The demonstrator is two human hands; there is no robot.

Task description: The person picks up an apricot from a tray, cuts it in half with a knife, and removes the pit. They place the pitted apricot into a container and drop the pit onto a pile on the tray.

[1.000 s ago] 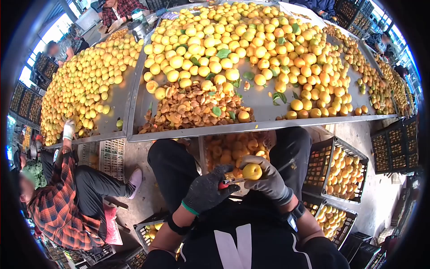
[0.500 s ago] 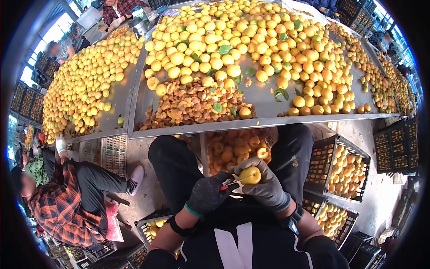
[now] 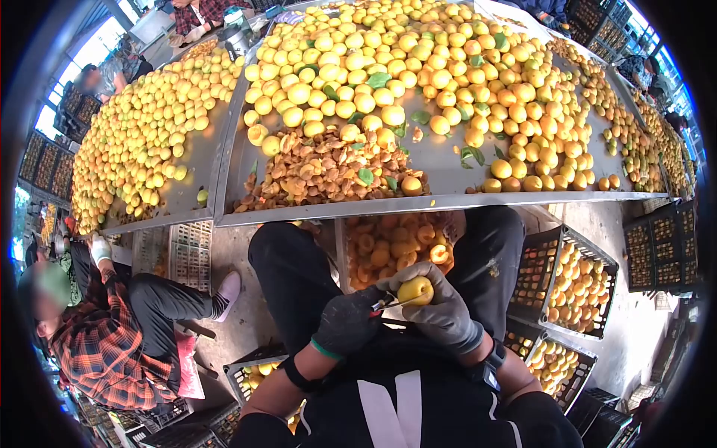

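Observation:
My right hand (image 3: 441, 310), in a grey glove, grips a yellow apricot (image 3: 416, 290) over my lap. In a dark glove, my left hand (image 3: 345, 321) holds a small red-handled knife (image 3: 385, 304) with its blade against the fruit. Just beyond my hands, between my knees, stands a container of halved apricots (image 3: 388, 246). The metal table (image 3: 441, 166) in front carries a big heap of whole apricots (image 3: 418, 82) and a pile of brown pits (image 3: 321, 172) near its front edge.
A person in a red plaid shirt (image 3: 104, 336) sits at my left, reaching to a second table of apricots (image 3: 142, 134). Black crates of fruit (image 3: 571, 280) stand at my right, one more crate (image 3: 250, 377) by my left leg. Other people sit at the far side.
The apricot has turned slightly in my right hand while the knife stays against it. The person at my left has drawn the gloved hand down from the table edge.

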